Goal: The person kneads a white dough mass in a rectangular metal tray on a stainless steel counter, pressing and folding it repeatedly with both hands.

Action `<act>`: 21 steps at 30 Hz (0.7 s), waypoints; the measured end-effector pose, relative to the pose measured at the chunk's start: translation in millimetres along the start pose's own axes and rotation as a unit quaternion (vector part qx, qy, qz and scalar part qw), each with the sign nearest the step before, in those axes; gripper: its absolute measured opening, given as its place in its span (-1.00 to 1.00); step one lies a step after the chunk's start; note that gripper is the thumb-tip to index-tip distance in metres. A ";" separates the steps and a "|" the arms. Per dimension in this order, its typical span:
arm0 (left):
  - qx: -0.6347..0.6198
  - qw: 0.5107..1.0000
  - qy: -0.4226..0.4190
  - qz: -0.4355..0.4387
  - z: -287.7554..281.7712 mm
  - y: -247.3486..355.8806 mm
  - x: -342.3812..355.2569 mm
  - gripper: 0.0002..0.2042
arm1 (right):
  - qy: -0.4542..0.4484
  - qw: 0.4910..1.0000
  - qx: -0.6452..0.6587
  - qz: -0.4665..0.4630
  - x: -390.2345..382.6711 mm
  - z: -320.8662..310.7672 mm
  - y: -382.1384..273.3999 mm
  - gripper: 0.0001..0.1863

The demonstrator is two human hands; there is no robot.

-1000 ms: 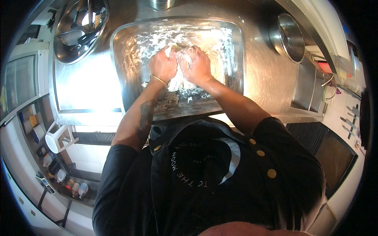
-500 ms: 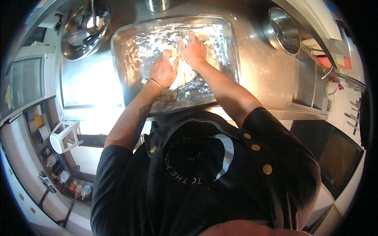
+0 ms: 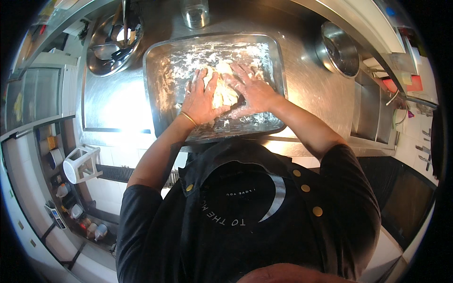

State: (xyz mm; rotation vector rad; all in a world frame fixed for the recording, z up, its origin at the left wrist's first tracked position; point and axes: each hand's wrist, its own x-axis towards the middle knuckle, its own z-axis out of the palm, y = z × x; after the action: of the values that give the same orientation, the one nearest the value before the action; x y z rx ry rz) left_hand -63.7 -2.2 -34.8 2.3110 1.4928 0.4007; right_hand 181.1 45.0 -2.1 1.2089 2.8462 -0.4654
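Observation:
A rectangular steel tray (image 3: 150,70), smeared with white flour and bits of paste, holds a pale, lumpy mass of dough (image 3: 223,94) in its middle. My left hand (image 3: 202,101), with a gold bangle at the wrist, lies on the left side of the dough with fingers extended and apart. My right hand (image 3: 252,94) is spread over the right side of the same mass, fingers reaching toward the back of the tray and coated in white. Both hands touch the dough, and part of it is hidden under them.
On the steel counter (image 3: 113,113) stand a bowl of utensils (image 3: 101,61) at back left, a clear container (image 3: 196,14) behind the tray, and an empty-looking steel bowl (image 3: 339,52) at back right. A steel basin (image 3: 370,118) is at right, a white stool (image 3: 80,165) at lower left.
Both hands have gone from curled fingers gripping the dough to spread fingers laid on it. My right hand has moved toward me and to the right since half a second ago.

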 end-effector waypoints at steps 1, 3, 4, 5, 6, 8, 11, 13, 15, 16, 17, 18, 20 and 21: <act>-0.042 0.999 -0.020 -0.010 -4.7 0.7 6.5 0.02 | 0.001 1.000 -0.014 0.003 1.1 7.2 -0.2 0.36; -0.064 0.997 -0.023 -0.027 -2.7 -0.9 17.3 -0.01 | 0.074 0.997 -0.001 0.003 12.0 32.0 0.4 0.40; -0.074 0.996 -0.024 -0.039 -0.5 -3.0 22.9 -0.02 | 0.068 0.997 0.032 0.029 18.7 38.2 1.4 0.41; -0.066 0.997 0.026 -0.022 7.2 -6.4 27.0 -0.12 | 0.061 0.994 0.065 0.056 24.3 43.4 3.4 0.41; -0.077 0.996 0.024 -0.041 11.2 -9.3 29.0 -0.15 | 0.055 0.990 0.098 0.081 28.9 48.2 5.6 0.42; -0.099 0.992 0.012 -0.080 16.8 -13.0 30.4 -0.21 | 0.026 0.984 0.119 0.129 35.8 46.1 2.1 0.37; -0.096 0.985 0.080 -0.122 18.9 -25.2 58.3 -0.36 | 0.079 0.983 0.062 0.154 45.8 50.0 -0.4 0.29; -0.080 0.979 0.116 -0.145 15.8 -26.7 73.5 -0.37 | 0.138 0.970 0.109 0.167 47.4 69.8 5.6 0.23; -0.096 0.975 0.062 -0.190 2.8 -27.4 87.0 -0.35 | 0.192 0.945 0.170 0.202 51.3 72.9 0.4 0.11; -0.103 0.971 0.037 -0.212 -2.9 -27.3 92.5 -0.33 | 0.185 0.942 0.179 0.216 54.2 65.7 -1.4 0.09; -0.087 0.969 0.012 -0.233 -5.2 -27.8 95.8 -0.37 | 0.177 0.938 0.188 0.231 55.9 58.9 -3.1 0.08; -0.082 0.965 -0.009 -0.248 -7.3 -27.4 98.6 -0.38 | 0.169 0.934 0.197 0.245 56.1 57.6 -4.7 0.06; -0.072 0.959 -0.043 -0.270 -15.7 -23.6 110.0 -0.38 | 0.176 0.935 0.164 0.262 58.2 56.1 -0.5 0.03; -0.072 0.956 -0.067 -0.275 -17.2 -23.2 112.7 -0.37 | 0.179 0.934 0.147 0.271 58.7 55.8 1.3 0.02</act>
State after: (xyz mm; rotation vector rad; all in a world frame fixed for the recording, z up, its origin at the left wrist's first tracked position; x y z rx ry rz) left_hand -44.6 112.1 -25.0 1.6771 1.8749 0.1843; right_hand 135.2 71.6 -63.3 2.2514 2.5675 -0.7144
